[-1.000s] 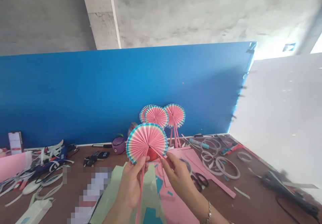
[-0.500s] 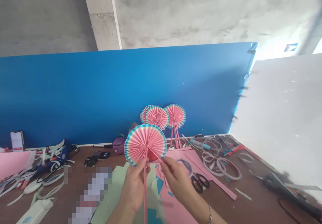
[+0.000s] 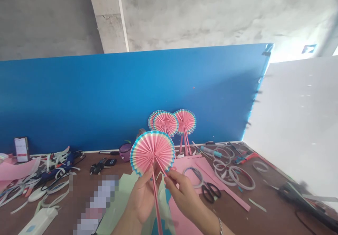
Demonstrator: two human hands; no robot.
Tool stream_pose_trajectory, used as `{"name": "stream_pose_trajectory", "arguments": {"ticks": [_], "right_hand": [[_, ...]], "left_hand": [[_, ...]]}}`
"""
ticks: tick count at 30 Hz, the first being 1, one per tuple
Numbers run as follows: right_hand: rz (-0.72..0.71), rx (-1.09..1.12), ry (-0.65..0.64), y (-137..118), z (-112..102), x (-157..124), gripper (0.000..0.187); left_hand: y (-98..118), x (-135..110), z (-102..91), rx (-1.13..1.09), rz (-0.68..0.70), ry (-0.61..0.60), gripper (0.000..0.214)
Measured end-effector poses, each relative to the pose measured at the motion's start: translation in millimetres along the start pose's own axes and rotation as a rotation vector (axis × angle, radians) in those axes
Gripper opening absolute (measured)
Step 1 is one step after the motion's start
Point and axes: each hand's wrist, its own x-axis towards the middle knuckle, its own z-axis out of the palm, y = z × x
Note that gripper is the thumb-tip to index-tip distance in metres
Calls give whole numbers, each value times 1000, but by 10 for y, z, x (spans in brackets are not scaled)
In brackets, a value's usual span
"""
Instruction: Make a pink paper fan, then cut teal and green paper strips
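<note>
A round pleated paper fan (image 3: pixel 148 150), pink with a cream band and blue rim, is spread upright in front of me. My left hand (image 3: pixel 141 194) grips it from below, thumb on the pleats just under the centre. One pink handle strip (image 3: pixel 156 207) runs down past that hand, with its lower end at the picture's bottom edge. My right hand (image 3: pixel 182 189) pinches the fan's other strip at the lower right, below the rim. Fingers behind the fan are partly hidden.
Finished-looking fans (image 3: pixel 166 123) lean against the blue partition (image 3: pixel 105 97). Black scissors (image 3: pixel 210 192), pink paper (image 3: pixel 182 224), green paper (image 3: pixel 118 196) and several tape rolls (image 3: pixel 241 178) lie on the brown table. A purple cup (image 3: pixel 125 152), keys (image 3: pixel 98 166), a glue gun (image 3: pixel 303 203) and a propped phone (image 3: pixel 21 149) stand around.
My right hand has shifted slightly left and down with the strip, closer to my left hand. The handle strip's lower end has swung a little right. The fan stays spread.
</note>
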Motion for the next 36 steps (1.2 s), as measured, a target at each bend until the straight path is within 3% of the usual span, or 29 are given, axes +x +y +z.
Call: {"name": "stream_pose_trajectory", "arguments": {"ticks": [7,12,15,19,24,29,36], "right_hand": [[19,38,-55,3,102,-72,24],[-17,-159,-71,-79,165,-152,9],[-56,-252,-30,-76,186,-179,9],[-157,-180,57,-8,181,-187,23],[-163,-159,146,91,206,-188,29],[-78,-114,44,71,193,-187,16],[9,-32,-60,69,135,-147,23]], "left_hand": [[-55,-64,85,68,4,-12,21],[-84,-97,163,117,-28,26,29],[-105,-106,187,136,20,19,33],[-125,-103,171,175,171,-21,42],[-131,-78,156,198,177,-8,37],[-149,-80,145,263,180,-31,33],[-167,-78,91,365,147,-74,29]]}}
